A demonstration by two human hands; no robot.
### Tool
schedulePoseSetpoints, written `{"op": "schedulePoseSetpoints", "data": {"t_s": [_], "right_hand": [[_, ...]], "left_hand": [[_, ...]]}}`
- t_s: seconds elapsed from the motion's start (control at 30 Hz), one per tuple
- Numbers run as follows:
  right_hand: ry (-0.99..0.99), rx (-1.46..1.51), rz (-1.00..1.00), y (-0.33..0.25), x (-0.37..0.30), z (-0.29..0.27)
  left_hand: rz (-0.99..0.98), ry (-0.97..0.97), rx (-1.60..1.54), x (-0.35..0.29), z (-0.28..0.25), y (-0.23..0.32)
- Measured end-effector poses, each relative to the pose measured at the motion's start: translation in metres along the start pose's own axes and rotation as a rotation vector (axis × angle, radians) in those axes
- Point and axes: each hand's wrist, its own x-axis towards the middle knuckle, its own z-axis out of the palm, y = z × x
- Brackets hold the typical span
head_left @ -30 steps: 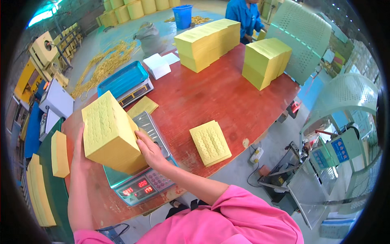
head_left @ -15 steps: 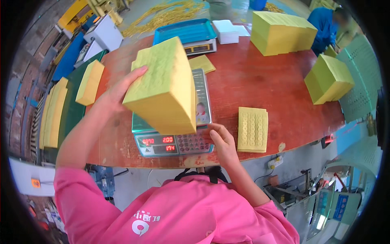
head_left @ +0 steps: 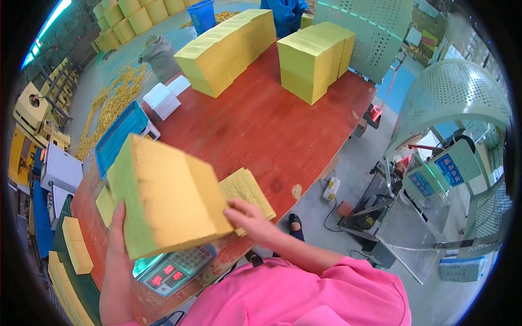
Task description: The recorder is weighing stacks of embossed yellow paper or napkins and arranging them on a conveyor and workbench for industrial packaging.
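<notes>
A thick stack of yellow paper (head_left: 179,195) is held tilted between my two hands, above the table's near left part. My left hand (head_left: 118,228) is closed on its left side, with most of the fingers hidden behind it. At the stack's lower right corner, my right hand (head_left: 247,217) grips it with bent fingers. Below the stack, a digital scale (head_left: 176,269) with lit red digits is partly covered. A small pile of embossed yellow paper (head_left: 251,190) lies beside my right hand. Another thin yellow sheet pile (head_left: 104,205) peeks out behind the stack's left side.
On the red table (head_left: 239,125) stand a long row of yellow paper blocks (head_left: 228,54) and another block (head_left: 315,60). A second scale with a blue tray (head_left: 120,136) sits at the left, near white blocks (head_left: 161,100). A person in blue (head_left: 285,16) is beyond; a perforated-guard machine (head_left: 451,103) stands right.
My view has swung to the right. The yellow stack has turned and tilted in my left hand, and my right hand, earlier beside the scale, has taken hold of its right corner.
</notes>
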Motion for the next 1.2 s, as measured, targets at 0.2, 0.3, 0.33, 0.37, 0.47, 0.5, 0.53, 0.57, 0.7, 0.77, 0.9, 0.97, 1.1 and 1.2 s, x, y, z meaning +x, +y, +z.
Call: {"op": "schedulePoseSetpoints", "data": {"t_s": [0.2, 0.3, 0.33, 0.37, 0.47, 0.5, 0.53, 0.57, 0.7, 0.77, 0.9, 0.97, 1.1, 1.2], "right_hand": [[0.262, -0.070, -0.128, -0.064, 0.072, -0.176], [0.256, -0.033, 0.049, -0.087, 0.113, -0.248], [0.256, -0.055, 0.066, -0.093, 0.126, -0.274], [0.260, -0.053, 0.089, -0.094, 0.141, -0.299], [0.322, 0.059, 0.123, -0.097, 0.170, -0.351], [0.377, 0.179, 0.132, -0.095, 0.180, -0.358], [0.359, 0.176, 0.151, -0.094, 0.182, -0.362], [0.428, 0.263, 0.054, -0.089, 0.181, -0.359], [0.514, 0.290, -0.244, -0.066, 0.153, -0.327], [0.533, 0.226, -0.225, -0.067, 0.120, -0.300], [0.431, 0.055, -0.062, -0.072, 0.069, -0.279], [0.234, 0.010, -0.078, -0.060, 0.067, -0.252], [-0.129, -0.033, -0.099, -0.057, 0.059, -0.129], [-0.457, -0.007, -0.050, -0.040, 0.054, -0.046]], "left_hand": [[-0.047, -0.139, -0.090, 0.128, 0.178, -0.031], [-0.124, -0.192, -0.137, 0.203, 0.229, -0.060], [-0.120, -0.187, -0.141, 0.223, 0.252, -0.064], [-0.170, -0.197, -0.118, 0.242, 0.273, -0.066], [-0.234, -0.214, -0.103, 0.296, 0.328, -0.079], [-0.247, -0.218, -0.100, 0.312, 0.340, -0.080], [-0.246, -0.194, -0.108, 0.324, 0.352, -0.080], [-0.255, -0.144, -0.063, 0.330, 0.359, -0.078], [-0.264, -0.216, -0.183, 0.344, 0.373, -0.077], [-0.050, -0.266, -0.394, 0.354, 0.381, -0.098], [0.353, 0.117, 0.077, 0.363, 0.401, -0.131], [0.238, -0.049, 0.185, 0.294, 0.359, -0.089], [0.284, 0.021, 0.117, 0.171, 0.214, -0.065], [0.307, 0.278, 0.032, 0.066, 0.088, -0.068]]}}
